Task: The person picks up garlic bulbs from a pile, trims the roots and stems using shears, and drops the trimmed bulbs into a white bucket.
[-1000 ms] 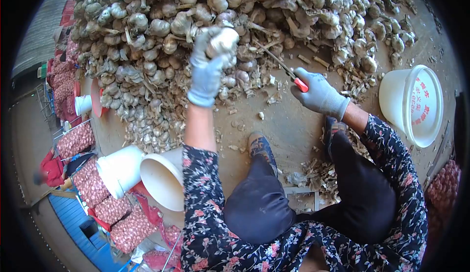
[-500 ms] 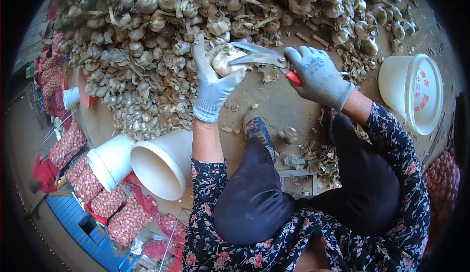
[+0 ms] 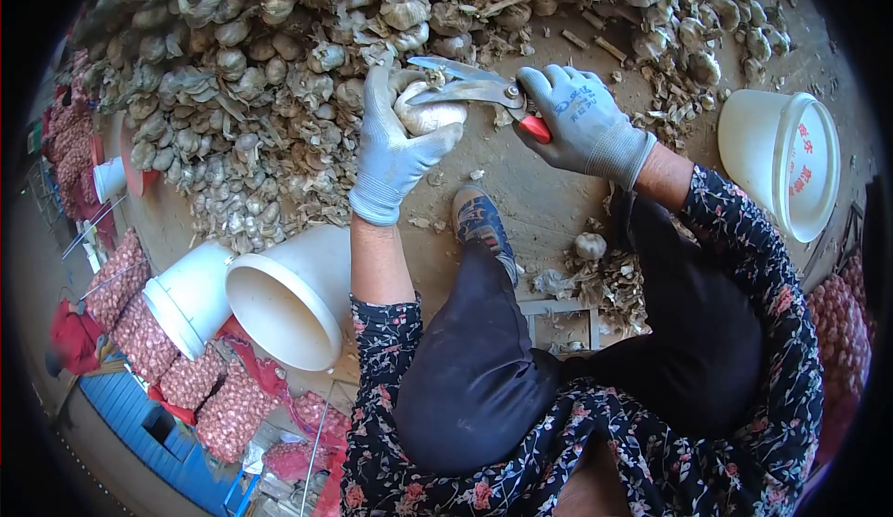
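Observation:
A garlic bulb (image 3: 430, 115) sits in my gloved left hand (image 3: 395, 150), with the thumb below it and the fingers curled round its far side. My right hand (image 3: 588, 126), gloved too, is wrapped round the red-handled pruning shears (image 3: 479, 87). Their two blades are spread apart and point left. The lower blade overlaps the top of the bulb in this view, and the upper one lies beyond it. A heap of garlic (image 3: 270, 71) with dry stalks rises just past my left hand.
A white bucket with red lettering (image 3: 767, 150) stands at the right. Two more white buckets, one tipped toward me (image 3: 288, 308), are at the left. Mesh sacks of garlic (image 3: 237, 415) lie beyond. A loose bulb (image 3: 590, 245) and husks (image 3: 619, 289) lie between my legs.
Both hands have shifted slightly left with the bulb and shears. The blurred object near my foot is gone from its spot; a garlic bulb now rests on the husks farther right.

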The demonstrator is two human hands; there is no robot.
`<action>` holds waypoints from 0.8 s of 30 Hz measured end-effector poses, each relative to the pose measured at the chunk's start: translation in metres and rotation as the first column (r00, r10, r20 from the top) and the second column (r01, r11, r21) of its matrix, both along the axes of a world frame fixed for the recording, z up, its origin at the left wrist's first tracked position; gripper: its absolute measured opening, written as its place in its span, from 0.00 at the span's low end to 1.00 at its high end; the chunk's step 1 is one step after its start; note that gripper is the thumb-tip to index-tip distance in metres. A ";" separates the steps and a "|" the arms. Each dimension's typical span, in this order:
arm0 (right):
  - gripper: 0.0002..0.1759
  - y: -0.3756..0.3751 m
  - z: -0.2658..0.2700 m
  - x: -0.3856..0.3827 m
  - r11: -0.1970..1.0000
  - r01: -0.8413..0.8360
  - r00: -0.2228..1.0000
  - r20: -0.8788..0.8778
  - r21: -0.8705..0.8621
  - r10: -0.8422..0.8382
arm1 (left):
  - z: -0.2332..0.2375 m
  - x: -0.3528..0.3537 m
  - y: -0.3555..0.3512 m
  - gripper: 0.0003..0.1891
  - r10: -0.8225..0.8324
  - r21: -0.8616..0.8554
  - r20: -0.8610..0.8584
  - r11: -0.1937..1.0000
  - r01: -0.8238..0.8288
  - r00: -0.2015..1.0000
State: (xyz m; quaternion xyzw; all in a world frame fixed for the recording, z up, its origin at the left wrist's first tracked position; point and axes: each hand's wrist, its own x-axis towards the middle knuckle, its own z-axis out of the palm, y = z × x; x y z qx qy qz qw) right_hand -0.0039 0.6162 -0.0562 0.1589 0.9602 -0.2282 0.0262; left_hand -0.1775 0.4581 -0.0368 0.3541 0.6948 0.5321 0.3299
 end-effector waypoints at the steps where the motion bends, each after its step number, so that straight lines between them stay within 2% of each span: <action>1: 0.25 0.001 -0.003 0.000 0.999 -0.019 1.000 -0.020 -0.043 0.018 | 0.000 0.000 0.000 0.47 0.001 -0.004 0.006 1.000 -0.001 1.000; 3: 0.23 0.000 -0.008 0.005 0.995 -0.039 0.999 -0.040 -0.089 0.036 | 0.002 -0.002 -0.001 0.45 0.006 -0.028 -0.015 1.000 -0.006 1.000; 5: 0.17 -0.001 -0.012 0.013 0.961 0.044 0.999 0.000 -0.272 -0.046 | -0.001 -0.002 -0.004 0.44 0.040 -0.072 0.005 0.997 -0.040 0.999; 6: 0.17 -0.001 -0.012 0.016 0.962 0.035 0.999 -0.007 -0.272 -0.038 | -0.003 -0.004 -0.007 0.42 0.075 -0.113 0.020 0.991 -0.073 0.997; 7: 0.15 0.000 -0.013 0.019 0.960 0.066 0.998 0.017 -0.271 -0.064 | -0.009 -0.006 -0.009 0.32 0.193 -0.123 0.278 0.979 -0.164 0.941; 8: 0.14 -0.001 -0.013 0.023 0.957 0.099 0.995 0.042 -0.274 -0.091 | -0.018 -0.009 -0.014 0.27 0.292 -0.157 0.514 0.956 -0.246 0.807; 9: 0.16 -0.001 -0.013 0.028 0.961 0.083 0.992 0.116 -0.265 -0.054 | -0.030 -0.014 -0.023 0.27 0.175 -0.047 0.797 0.972 -0.229 0.578; 10: 0.16 -0.004 -0.012 0.030 0.961 0.076 0.993 0.110 -0.267 -0.048 | -0.042 -0.019 -0.033 0.27 0.004 0.068 0.961 0.966 -0.251 0.277; 11: 0.17 -0.006 -0.010 0.033 0.968 0.039 0.999 0.014 -0.246 -0.037 | -0.035 -0.013 -0.028 0.27 0.005 0.070 0.960 0.964 -0.257 0.279; 12: 0.19 -0.009 -0.008 0.037 0.974 0.007 0.997 -0.075 -0.225 -0.024 | -0.024 0.002 -0.015 0.27 0.170 -0.046 0.938 0.924 -0.379 0.301; 13: 0.24 -0.011 -0.001 0.036 0.994 -0.023 0.998 -0.063 -0.105 0.016 | -0.018 0.014 -0.006 0.28 0.331 -0.150 0.895 0.855 -0.496 0.300; 14: 0.24 -0.012 -0.001 0.033 0.995 -0.022 0.998 -0.060 -0.102 0.016 | -0.019 0.020 -0.002 0.28 0.328 -0.149 0.896 0.856 -0.495 0.298; 16: 0.26 -0.013 -0.002 0.027 0.991 -0.063 0.987 -0.142 0.117 0.080 | -0.021 0.025 0.004 0.26 0.340 -0.124 0.864 0.858 -0.498 0.370; 17: 0.28 -0.013 -0.005 0.025 0.984 -0.068 0.993 -0.087 0.167 0.083 | -0.025 0.018 -0.004 0.25 0.255 -0.095 0.913 0.892 -0.442 0.318; 18: 0.28 -0.011 -0.006 0.023 0.984 -0.064 0.993 -0.087 0.166 0.079 | -0.024 0.015 -0.004 0.25 0.255 -0.096 0.913 0.893 -0.439 0.319; 20: 0.29 -0.010 -0.006 0.021 0.974 -0.058 0.998 -0.016 0.217 0.063 | -0.025 0.013 -0.006 0.20 0.173 -0.011 0.851 0.950 -0.313 0.495; 21: 0.29 -0.011 -0.006 0.020 0.975 -0.059 0.998 -0.015 0.215 0.063 | -0.019 0.021 -0.003 0.20 0.209 0.027 0.808 0.920 -0.390 0.550; 24: 0.29 -0.013 -0.005 0.019 0.976 -0.049 0.999 0.018 0.211 0.046 | -0.024 0.022 -0.006 0.21 0.169 -0.016 0.847 0.955 -0.295 0.504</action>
